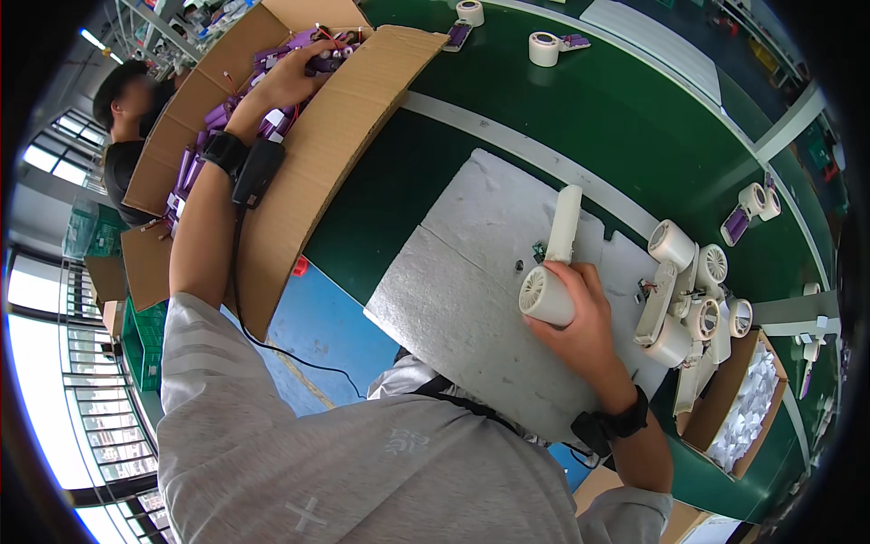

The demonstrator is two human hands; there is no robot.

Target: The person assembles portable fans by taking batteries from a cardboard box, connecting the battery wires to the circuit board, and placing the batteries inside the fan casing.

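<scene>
A white handheld fan [565,222], with a round slotted head and a long handle, is in my right hand [584,322], whose fingers wrap round its head above the grey foam board [462,272]. A small green circuit board [539,251] shows beside the handle. At the upper left, my left hand [288,80] reaches into a large cardboard box [317,172] filled with purple battery packs [216,116] with wires. Its fingers curl over a pack near the far end, and their tips are partly hidden among the packs.
Several white fans [671,340] lie piled right of the board. Beyond them stands a small carton [696,426] of white pieces. More fan units [544,50] rest along the far green table [480,91]. A cabled black device [260,172] is on my left wrist. A person [127,136] is at left.
</scene>
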